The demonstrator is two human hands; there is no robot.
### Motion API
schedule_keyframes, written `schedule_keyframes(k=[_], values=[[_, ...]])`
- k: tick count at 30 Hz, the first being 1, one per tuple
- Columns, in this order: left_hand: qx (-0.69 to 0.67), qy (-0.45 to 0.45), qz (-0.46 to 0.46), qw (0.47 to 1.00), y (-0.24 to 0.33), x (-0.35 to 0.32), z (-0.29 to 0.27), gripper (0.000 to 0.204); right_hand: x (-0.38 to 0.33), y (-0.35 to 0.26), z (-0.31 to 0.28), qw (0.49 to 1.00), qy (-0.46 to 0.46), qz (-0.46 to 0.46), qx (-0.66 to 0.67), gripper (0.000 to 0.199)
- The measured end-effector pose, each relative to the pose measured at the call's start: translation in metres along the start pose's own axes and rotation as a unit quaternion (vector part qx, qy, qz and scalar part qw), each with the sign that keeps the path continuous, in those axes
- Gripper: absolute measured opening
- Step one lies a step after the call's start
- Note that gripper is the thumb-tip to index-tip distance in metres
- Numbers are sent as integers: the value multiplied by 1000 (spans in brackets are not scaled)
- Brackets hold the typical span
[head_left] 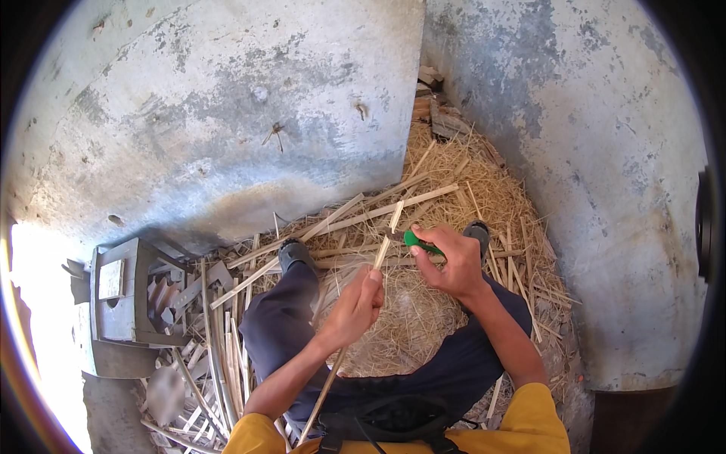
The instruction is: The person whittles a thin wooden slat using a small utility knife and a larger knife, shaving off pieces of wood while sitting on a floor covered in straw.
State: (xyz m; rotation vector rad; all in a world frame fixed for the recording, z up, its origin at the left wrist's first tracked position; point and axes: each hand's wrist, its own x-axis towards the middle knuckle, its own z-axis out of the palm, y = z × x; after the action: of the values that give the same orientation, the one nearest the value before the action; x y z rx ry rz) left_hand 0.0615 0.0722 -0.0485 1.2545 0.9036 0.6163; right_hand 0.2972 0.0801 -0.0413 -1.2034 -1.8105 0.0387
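Thin bamboo-like strip point(383, 253), frame centre, gripped in left hand point(354, 309); right hand point(454, 262) clasps green-handled knife point(411, 238). Strip likely light, springy, splinter-prone; best held below blade, clear of edge.

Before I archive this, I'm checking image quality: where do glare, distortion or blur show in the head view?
Head view, throughout: glare whites out the far left, beside the grey box; the fisheye's black rim swallows the corners, and the walls look bowed; a roundish hazy patch, cause unclear, sits among the wood scraps at lower left; the left hand and green handle look sharper.
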Motion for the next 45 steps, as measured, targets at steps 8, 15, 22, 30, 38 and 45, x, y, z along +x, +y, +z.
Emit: schedule_keyframes(k=[8, 15, 22, 30, 38, 45], values=[[-11, 5, -14, 1000, -2, 2, -5, 45, 12, 10, -1, 1000, 11, 18, -5, 23], [9, -3, -8, 1000, -4, 3, -11, 46, 17, 6, -5, 999, 12, 32, -8, 23], [72, 17, 13, 997, 1, 3, -9, 45, 18, 5, -5, 999, 16, 44, -10, 22], [185, 64, 87, 977, 0, 4, -5, 41, 16, 6, -1, 998, 41, 20, -31, 19], [203, 15, 49, 978, -19, -7, 1, 35, 32, 84, -64, 961, 161, 225, -6, 30], [81, 7, 20, 996, -8, -4, -6, 36, 10, 18, -14, 991, 5, 114, 73, 30]])
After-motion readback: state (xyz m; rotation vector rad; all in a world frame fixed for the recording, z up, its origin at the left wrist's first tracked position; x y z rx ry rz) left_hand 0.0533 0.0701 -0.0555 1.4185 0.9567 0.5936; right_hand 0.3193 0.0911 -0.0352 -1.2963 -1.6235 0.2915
